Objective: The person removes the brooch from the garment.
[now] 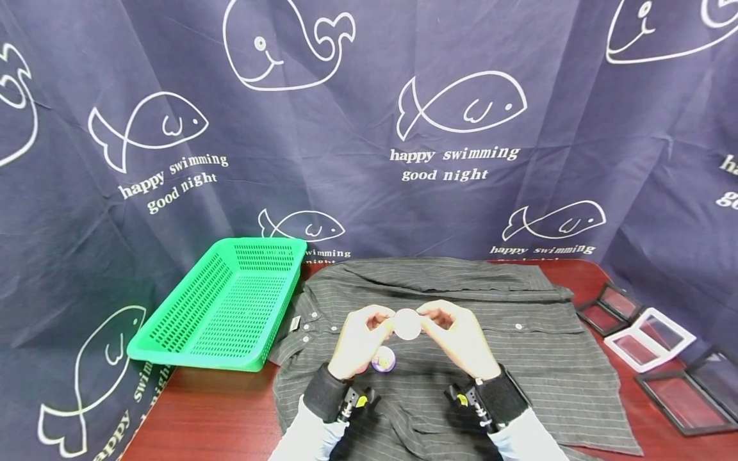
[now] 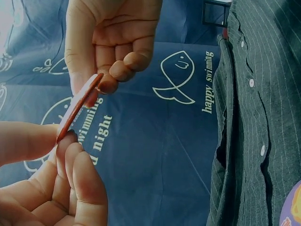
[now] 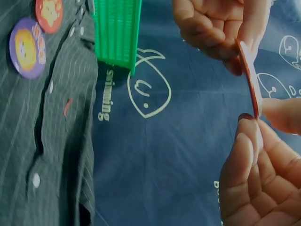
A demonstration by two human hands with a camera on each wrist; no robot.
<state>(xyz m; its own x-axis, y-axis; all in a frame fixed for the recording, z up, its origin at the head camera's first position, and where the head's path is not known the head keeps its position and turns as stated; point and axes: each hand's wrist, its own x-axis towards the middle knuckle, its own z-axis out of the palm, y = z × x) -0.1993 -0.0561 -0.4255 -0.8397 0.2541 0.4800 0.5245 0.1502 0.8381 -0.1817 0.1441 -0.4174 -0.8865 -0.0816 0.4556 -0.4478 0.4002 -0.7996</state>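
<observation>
Raised over a dark pinstriped shirt point(image 1: 536, 378), a thin round badge point(image 1: 407, 324) with a pale face and a red edge point(image 2: 77, 109) is held between both hands. My left hand point(image 1: 360, 339) pinches its left side between thumb and fingertips. On the opposite side, my right hand point(image 1: 459, 336) pinches the rim the same way; the right wrist view shows the badge point(image 3: 249, 77) edge-on. Below the left hand, a purple-rimmed badge point(image 1: 383, 359) lies on the shirt. Beside it is a red badge point(image 3: 49, 14), mostly hidden by the left hand in the head view.
A green plastic basket point(image 1: 259, 349) stands left of the shirt on the red-brown table point(image 1: 225, 416). Along the right side lie hinged square frames: a black one point(image 1: 599, 317), a white one point(image 1: 623, 354) and a larger black one point(image 1: 648, 387). A blue printed curtain point(image 1: 369, 128) hangs behind.
</observation>
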